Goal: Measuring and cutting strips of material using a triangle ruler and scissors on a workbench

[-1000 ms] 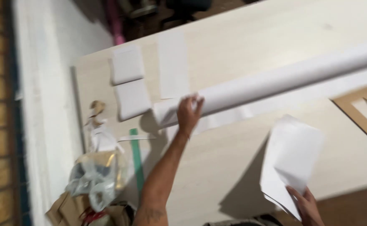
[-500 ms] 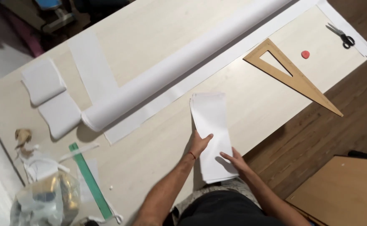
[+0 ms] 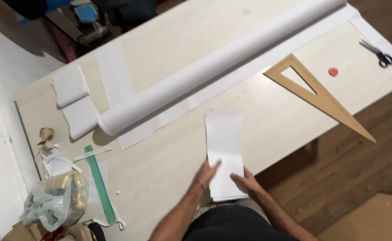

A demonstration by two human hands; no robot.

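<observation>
Left hand [image 3: 208, 172] and right hand [image 3: 246, 180], fingers flat and open, press the white fabric stack's [image 3: 225, 143] near end.

On the desk [image 3: 169, 58] are seen one white fabric roll [image 3: 214, 71], one wooden set square [image 3: 321, 96], one pair of scissors [image 3: 377, 53], one green ruler [image 3: 100, 183], one red disc [image 3: 333, 71] and two folded white pieces [image 3: 75, 107].
</observation>
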